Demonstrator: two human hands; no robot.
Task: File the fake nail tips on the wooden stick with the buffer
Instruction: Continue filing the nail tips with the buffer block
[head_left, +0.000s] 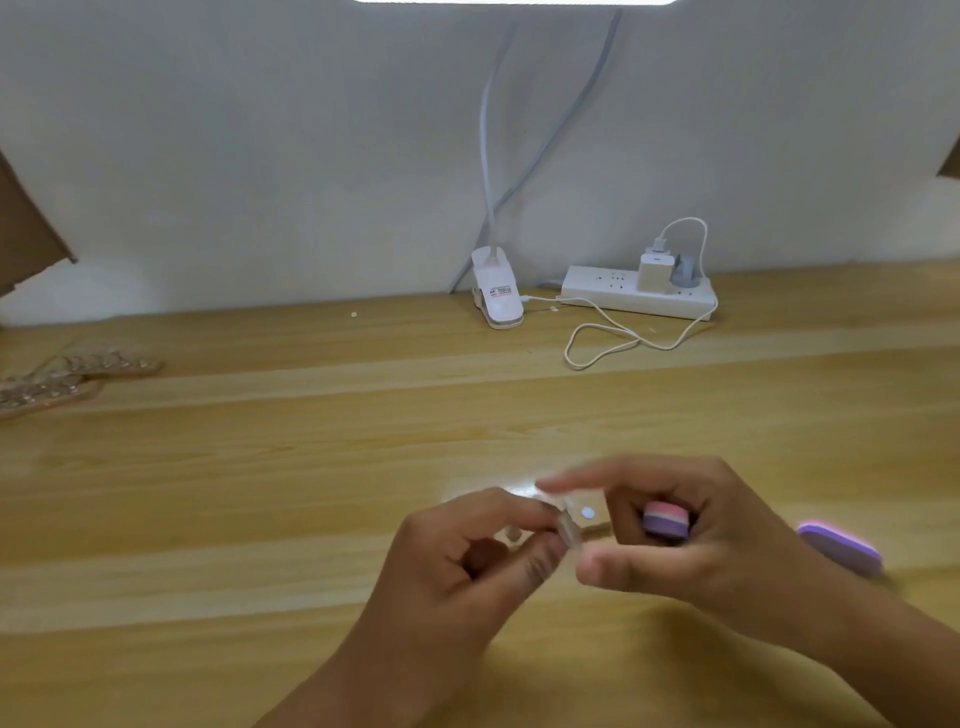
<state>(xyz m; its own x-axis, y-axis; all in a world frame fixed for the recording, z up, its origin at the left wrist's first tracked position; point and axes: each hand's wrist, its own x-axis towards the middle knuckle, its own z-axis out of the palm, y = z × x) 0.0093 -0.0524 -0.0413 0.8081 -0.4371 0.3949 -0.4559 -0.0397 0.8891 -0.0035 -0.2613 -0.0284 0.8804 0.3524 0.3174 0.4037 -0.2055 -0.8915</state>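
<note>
Pinches with left hand (467, 561) a blurred clear nail tip (569, 525), low over the wooden table (260, 467); curls right hand (717, 551) round the pink-and-purple buffer (666, 519), forefinger and thumb stretched toward the tip. Far left on the table, sticks of nail tips (104, 366); by the wall, clip lamp (496, 291) and power strip (613, 291), charger (655, 270) plugged in.

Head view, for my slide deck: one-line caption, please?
Left hand pinches a clear nail tip while right hand holds the pink-purple buffer.
</note>
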